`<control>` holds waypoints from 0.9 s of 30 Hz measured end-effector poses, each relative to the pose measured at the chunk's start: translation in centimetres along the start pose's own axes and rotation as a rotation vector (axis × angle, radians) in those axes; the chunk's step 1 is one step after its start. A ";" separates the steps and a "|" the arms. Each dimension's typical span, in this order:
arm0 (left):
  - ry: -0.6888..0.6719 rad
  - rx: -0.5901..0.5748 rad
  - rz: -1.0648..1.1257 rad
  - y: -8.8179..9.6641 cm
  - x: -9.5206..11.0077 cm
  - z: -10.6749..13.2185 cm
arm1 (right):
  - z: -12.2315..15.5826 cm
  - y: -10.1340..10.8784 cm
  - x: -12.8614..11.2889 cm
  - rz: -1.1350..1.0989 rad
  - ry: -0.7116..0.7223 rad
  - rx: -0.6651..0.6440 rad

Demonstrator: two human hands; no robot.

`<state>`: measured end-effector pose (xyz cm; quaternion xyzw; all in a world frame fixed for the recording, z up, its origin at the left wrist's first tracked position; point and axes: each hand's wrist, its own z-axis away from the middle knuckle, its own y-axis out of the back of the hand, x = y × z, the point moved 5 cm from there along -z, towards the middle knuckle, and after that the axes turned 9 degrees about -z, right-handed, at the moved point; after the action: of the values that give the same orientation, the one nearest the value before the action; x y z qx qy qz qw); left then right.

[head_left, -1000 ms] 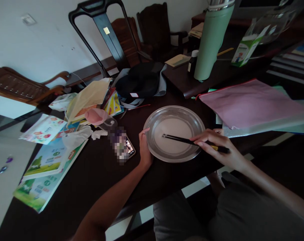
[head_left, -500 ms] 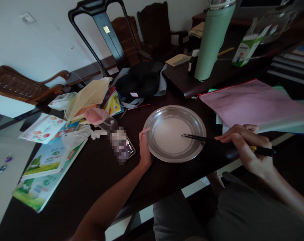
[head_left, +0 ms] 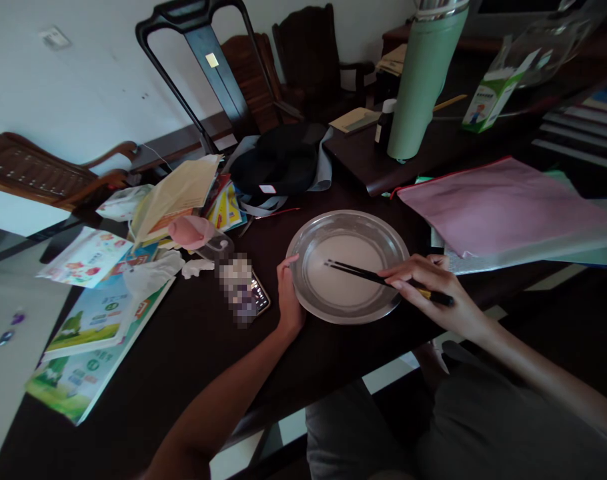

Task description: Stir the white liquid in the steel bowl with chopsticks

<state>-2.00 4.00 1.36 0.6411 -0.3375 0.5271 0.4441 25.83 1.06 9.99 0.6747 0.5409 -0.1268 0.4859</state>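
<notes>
A round metal basin [head_left: 303,293] stands on the dark table, with whitish liquid [head_left: 351,257] in its bottom. My left hand [head_left: 289,297] grips the basin's left side, thumb over the rim and the other fingers mostly hidden. Held in my right hand [head_left: 428,287] is a pair of black chopsticks [head_left: 361,272], their tips close together over the left part of the liquid. Whether the tips touch the liquid or pinch anything is hard to make out.
Left of the basin lies a lit phone [head_left: 260,293], near a pink-topped bottle [head_left: 189,232]. Books [head_left: 91,327] cover the table's left side. Behind stand a black bag [head_left: 278,160] and green thermos [head_left: 423,87]; a pink pouch [head_left: 503,207] lies right.
My right hand has moved left, carrying the chopstick tips from the right part of the basin across to the left part. My left hand and the basin have stayed put.
</notes>
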 end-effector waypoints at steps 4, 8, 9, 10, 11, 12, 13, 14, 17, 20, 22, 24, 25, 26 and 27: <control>0.000 0.002 -0.048 0.0 0.1 0.0 | 0.2 0.8 0.5 0.067 -0.013 0.079; -0.028 -0.015 -0.067 0.1 0.3 0.0 | 0.8 2.9 0.0 0.099 -0.046 0.198; -0.036 -0.017 -0.068 0.1 0.4 0.0 | 1.0 3.4 -0.2 0.092 -0.047 0.219; -0.042 -0.018 -0.067 0.1 0.4 0.0 | 1.2 3.8 -0.4 0.082 -0.050 0.230; -0.042 -0.019 -0.064 0.1 0.5 0.0 | 1.4 4.2 -0.6 0.069 -0.053 0.238; -0.038 -0.016 -0.062 0.1 0.5 0.0 | 1.6 4.5 -0.8 0.051 -0.058 0.242; -0.032 -0.015 -0.064 0.1 0.5 0.0 | 1.8 4.7 -0.9 0.028 -0.062 0.240; -0.026 -0.015 -0.070 0.1 0.5 0.0 | 1.9 4.7 -1.0 0.003 -0.061 0.234; -0.021 -0.020 -0.091 0.1 0.5 0.0 | 1.9 4.3 -1.2 -0.062 -0.036 0.180; -0.020 -0.018 -0.079 0.1 0.4 0.0 | 1.4 3.2 -1.3 -0.082 -0.004 0.099; -0.014 -0.010 -0.057 0.0 0.2 0.1 | 0.8 2.2 -1.2 -0.076 0.004 0.045; -0.010 -0.006 -0.037 0.0 0.1 0.1 | 0.4 1.2 -0.9 -0.047 0.002 0.004; -0.011 -0.005 -0.030 0.0 0.1 0.1 | 0.2 0.8 -0.6 -0.026 -0.003 -0.008; -0.013 -0.007 -0.026 0.0 0.1 0.1 | 0.1 0.5 -0.4 -0.003 -0.006 -0.014; -0.014 -0.010 -0.026 0.0 0.1 0.1 | 0.1 0.4 -0.2 0.019 -0.008 -0.012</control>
<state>-2.00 3.93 1.45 0.6468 -0.3351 0.5152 0.4516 26.10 0.94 10.27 0.6762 0.5333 -0.1217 0.4935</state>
